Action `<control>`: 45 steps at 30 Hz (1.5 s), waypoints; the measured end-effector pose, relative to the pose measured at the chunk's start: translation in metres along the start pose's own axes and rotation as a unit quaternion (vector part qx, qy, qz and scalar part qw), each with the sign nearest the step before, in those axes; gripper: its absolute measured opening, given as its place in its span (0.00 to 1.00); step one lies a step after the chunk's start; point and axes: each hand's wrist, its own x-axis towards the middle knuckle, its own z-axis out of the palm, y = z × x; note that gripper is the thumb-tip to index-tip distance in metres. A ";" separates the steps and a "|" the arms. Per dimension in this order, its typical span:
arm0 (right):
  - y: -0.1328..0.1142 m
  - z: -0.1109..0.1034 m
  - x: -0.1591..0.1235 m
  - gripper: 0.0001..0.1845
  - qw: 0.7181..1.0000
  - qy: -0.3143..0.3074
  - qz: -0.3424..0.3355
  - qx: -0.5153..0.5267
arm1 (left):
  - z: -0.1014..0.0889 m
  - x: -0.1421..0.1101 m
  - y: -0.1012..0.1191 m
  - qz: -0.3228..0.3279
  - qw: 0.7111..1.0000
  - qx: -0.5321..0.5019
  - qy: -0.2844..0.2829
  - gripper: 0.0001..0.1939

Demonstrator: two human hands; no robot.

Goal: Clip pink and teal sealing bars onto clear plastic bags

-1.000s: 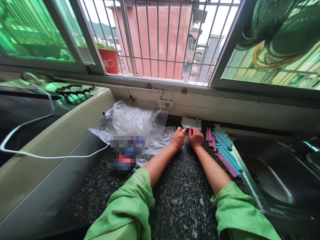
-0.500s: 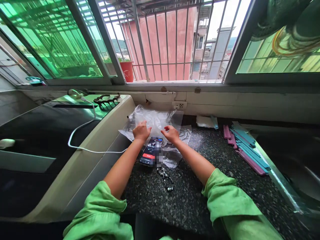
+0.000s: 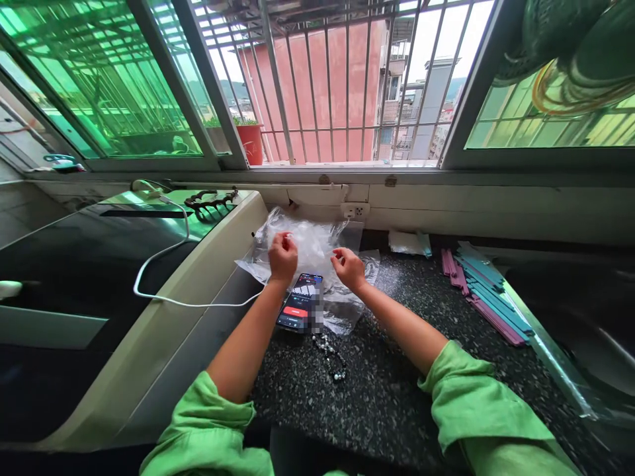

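Observation:
Crumpled clear plastic bags [image 3: 317,231] lie in a loose pile at the back of the dark speckled counter. My left hand [image 3: 284,256] is raised at the pile's left side, its fingers curled into a pinch with a bit of the thin film at the tips. To the right, my right hand [image 3: 348,268] bends its fingers and thumb together against the same film; the exact grip is hard to make out. Between my forearms a phone [image 3: 296,311] lies face up with a lit screen and a red button. A beaded strap [image 3: 331,357] trails from its lower end.
Pink and teal strips [image 3: 489,297] lie to the right, beside the sink [image 3: 585,317]. A small flat clear packet [image 3: 409,242] rests near the wall, right of the socket [image 3: 356,210]. A white cable [image 3: 163,295] crosses from the stove [image 3: 218,261] towards the phone.
My left hand has lifted slightly, and its fingers have curled in from a looser pose. My right hand has shifted a little to the right, with its fingers bent more closely.

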 end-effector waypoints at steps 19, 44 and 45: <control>0.063 -0.148 -0.146 0.18 0.936 -0.044 0.227 0.266 | 0.038 -0.171 0.030 -0.049 0.895 -0.108 -0.430 0.08; 0.066 -0.146 -0.150 0.16 0.953 -0.084 0.185 0.223 | 0.027 -0.157 0.020 0.082 0.928 -0.048 -0.359 0.12; 0.066 -0.147 -0.150 0.16 0.956 -0.100 0.175 0.212 | 0.026 -0.156 0.021 0.077 0.931 -0.046 -0.355 0.12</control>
